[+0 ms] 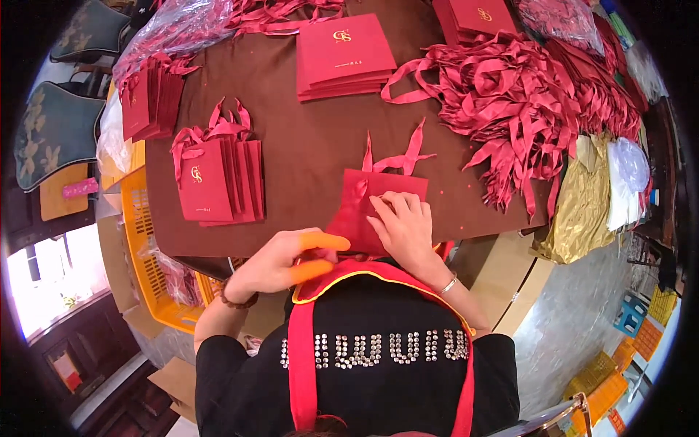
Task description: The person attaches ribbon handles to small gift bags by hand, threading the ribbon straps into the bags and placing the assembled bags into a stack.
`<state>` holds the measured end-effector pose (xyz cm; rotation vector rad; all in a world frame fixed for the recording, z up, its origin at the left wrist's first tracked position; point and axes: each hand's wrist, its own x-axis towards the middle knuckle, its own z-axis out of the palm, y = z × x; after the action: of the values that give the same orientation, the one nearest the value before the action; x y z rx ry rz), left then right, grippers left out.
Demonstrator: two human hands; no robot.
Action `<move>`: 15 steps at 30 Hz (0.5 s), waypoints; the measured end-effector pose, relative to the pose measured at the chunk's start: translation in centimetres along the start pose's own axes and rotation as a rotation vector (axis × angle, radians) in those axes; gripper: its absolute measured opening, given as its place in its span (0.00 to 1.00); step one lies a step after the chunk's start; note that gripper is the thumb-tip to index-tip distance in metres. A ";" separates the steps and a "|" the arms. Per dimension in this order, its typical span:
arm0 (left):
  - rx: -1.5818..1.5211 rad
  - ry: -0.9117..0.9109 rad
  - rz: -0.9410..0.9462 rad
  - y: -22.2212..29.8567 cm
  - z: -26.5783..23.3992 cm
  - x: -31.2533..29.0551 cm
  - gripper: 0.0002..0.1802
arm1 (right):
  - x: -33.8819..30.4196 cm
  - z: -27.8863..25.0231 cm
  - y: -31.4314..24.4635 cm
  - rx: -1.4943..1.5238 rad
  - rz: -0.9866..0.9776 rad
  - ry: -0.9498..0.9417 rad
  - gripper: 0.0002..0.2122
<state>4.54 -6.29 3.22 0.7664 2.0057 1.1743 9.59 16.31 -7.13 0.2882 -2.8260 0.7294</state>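
Observation:
A small red paper gift bag [402, 182] with ribbon handles [403, 162] lies at the table's near edge, in front of my body. My right hand [405, 226] rests on it with curled fingers, gripping at its front face. A shiny red ribbon [352, 205] runs down the bag's left side, beside my right fingertips. At the bag's lower left is my left hand [280, 261], with orange covers on two fingers. Those fingers are spread apart, and I see nothing held between them. The bag's lower part is partly hidden by my right hand.
Bags with ribbons [207, 182] stand to the left, with another bundle [151, 98] behind. A flat stack of red bags [344, 58] lies at the far middle. Loose ribbon handles [510, 109] heap up on the right, near gold plastic [586, 211]. A yellow crate [142, 247] sits left of the table.

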 end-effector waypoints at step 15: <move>0.127 0.640 0.251 0.6 -4.0 4.8 0.09 | 0.5 -2.3 4.4 -0.065 0.218 0.132 0.18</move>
<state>-1.35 -4.39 3.91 0.7862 2.5778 1.5983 8.45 21.19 -7.00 -0.0775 -2.7744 0.6689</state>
